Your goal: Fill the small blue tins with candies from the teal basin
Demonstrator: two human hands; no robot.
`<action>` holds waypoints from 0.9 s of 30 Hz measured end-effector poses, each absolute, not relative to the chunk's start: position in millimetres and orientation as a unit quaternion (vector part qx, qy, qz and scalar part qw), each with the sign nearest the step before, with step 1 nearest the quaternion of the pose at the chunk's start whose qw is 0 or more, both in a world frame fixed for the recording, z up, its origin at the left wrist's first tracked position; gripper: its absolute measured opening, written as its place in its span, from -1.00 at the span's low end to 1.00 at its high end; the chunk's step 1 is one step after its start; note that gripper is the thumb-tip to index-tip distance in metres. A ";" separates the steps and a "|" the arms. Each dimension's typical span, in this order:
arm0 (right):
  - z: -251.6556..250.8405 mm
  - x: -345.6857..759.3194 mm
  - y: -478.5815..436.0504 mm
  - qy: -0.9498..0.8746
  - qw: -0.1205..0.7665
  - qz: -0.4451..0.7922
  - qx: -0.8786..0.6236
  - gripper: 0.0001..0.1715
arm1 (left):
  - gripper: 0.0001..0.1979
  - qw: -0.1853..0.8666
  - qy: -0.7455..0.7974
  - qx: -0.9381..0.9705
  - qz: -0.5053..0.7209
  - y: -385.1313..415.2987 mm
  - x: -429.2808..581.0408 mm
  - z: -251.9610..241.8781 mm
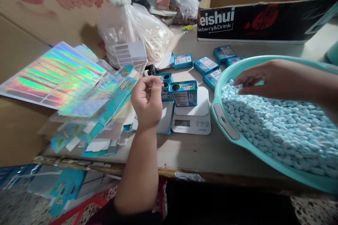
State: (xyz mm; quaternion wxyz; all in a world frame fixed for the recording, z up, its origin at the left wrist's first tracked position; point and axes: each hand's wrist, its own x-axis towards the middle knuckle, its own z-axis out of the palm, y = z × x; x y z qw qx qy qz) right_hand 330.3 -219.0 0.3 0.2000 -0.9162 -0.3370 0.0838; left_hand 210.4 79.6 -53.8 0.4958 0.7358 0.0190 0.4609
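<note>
At the left of the frame lie a shiny rainbow-silver rectangular sheet (56,77) and, below and beside it, overlapping flat blue printed strips (104,117), which I should leave clear of my forearm. Left of centre, my left hand (148,100) is curled closed, thumb against forefinger; I cannot tell whether anything small is pinched there. Its fingertips are just in front of two blue printed boxes with round dark holes on top (167,95). At centre, a glossy blue rectangular box with a round hole in its top (183,95) stands upright on a white square-cornered digital scale (203,105), whose small grey display (182,123) is lit, though I can't be sure of its decimal point. To weigh well, I'd judge, I should add pieces singly through that hole, lift my fingers off the box, and read only once the digits settle. At the right, well apart from my left hand, my right hand (266,77) is bent over a wide turquoise plastic basin (218,89), fingers among small pale-blue oval candies (280,123); I cannot tell whether it has gripped any. A small pick from there seems easier to count than a fistful.
</note>
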 end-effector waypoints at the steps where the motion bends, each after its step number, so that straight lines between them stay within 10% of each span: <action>1: 0.7 329.0 -218.8 -0.338 0.208 0.081 -0.914 -0.79 | -0.79 0.489 0.022 0.743 0.457 78.6 210.0 -53.8; 11: 43.8 315.6 -156.4 -0.468 0.255 -0.036 -0.846 -0.79 | -0.75 0.475 0.048 0.756 0.449 87.3 210.1 -55.3; 27: 57.5 317.2 -61.2 -0.660 0.032 0.099 -0.744 -0.58 | -0.81 0.464 0.064 0.764 0.445 100.0 212.1 -58.1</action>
